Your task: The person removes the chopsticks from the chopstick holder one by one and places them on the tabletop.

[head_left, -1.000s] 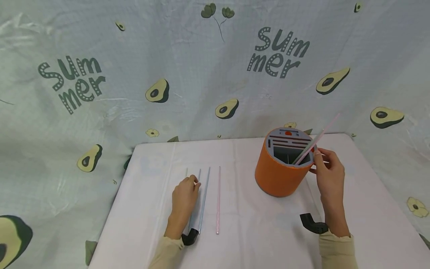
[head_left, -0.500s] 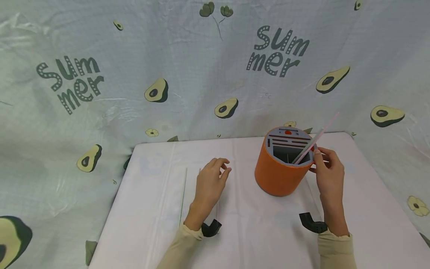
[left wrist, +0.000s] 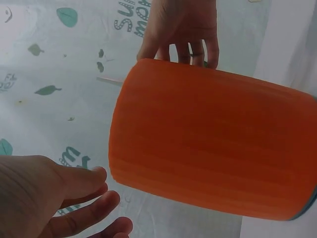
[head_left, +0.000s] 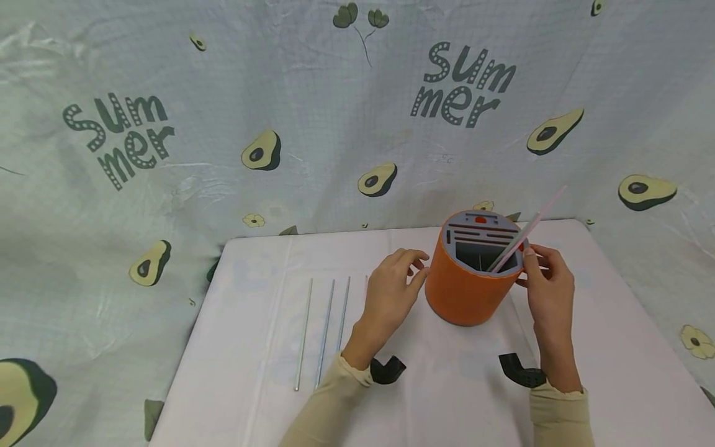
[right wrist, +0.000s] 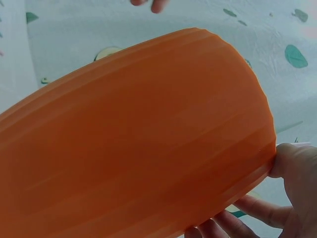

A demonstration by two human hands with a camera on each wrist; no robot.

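An orange knife-and-utensil holder with a slotted grey top stands on the table in the head view. Two straws, one pink and one greenish, lean out of its large opening. My right hand grips the holder's right side at the rim, thumb near the top edge and fingers along the wall. Beside its left side is my left hand, fingers loosely bent and holding nothing; the left wrist view shows a gap between its fingertips and the holder.
On the white table to the left lie a green straw and two blue straws. A pink straw is mostly hidden behind the left arm. A printed cloth hangs behind the table.
My left hand has moved right from over the straws to beside the holder, uncovering the green and blue straws. The right hand and the holder have stayed in place.
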